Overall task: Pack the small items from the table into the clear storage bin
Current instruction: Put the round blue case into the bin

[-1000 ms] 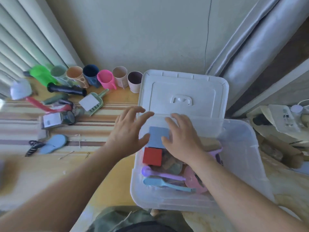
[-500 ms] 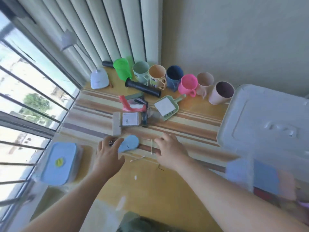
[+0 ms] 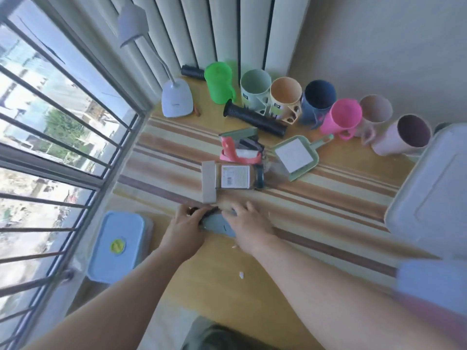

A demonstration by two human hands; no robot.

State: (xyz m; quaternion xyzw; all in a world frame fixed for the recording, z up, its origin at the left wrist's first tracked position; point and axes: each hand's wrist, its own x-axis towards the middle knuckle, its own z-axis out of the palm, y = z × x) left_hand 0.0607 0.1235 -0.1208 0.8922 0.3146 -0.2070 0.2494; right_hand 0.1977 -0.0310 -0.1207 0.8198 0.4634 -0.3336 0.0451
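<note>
My left hand (image 3: 185, 224) and my right hand (image 3: 249, 223) meet over a flat light-blue item (image 3: 217, 224) near the table's front left. The left fingers pinch its black handle (image 3: 206, 212). The right hand lies across the blue part and hides much of it; its grip is unclear. The storage bin's white lid (image 3: 429, 193) stands at the right edge. Below the lid, a blurred blue block (image 3: 429, 279) sits in the bin. A jar (image 3: 235, 176) lies on its side just beyond my hands, beside a green dustpan (image 3: 295, 156).
Several mugs (image 3: 285, 99) line the wall behind a black tube (image 3: 255, 118). A pink and red item (image 3: 237, 154) and a stapler lie behind the jar. A white lamp (image 3: 177, 97) stands at the back left. A blue lidded box (image 3: 117, 245) sits by the barred window.
Both hands left the bin and swung left to the blue item. The view turned left with them. The hands have now closed in on the item from both sides.
</note>
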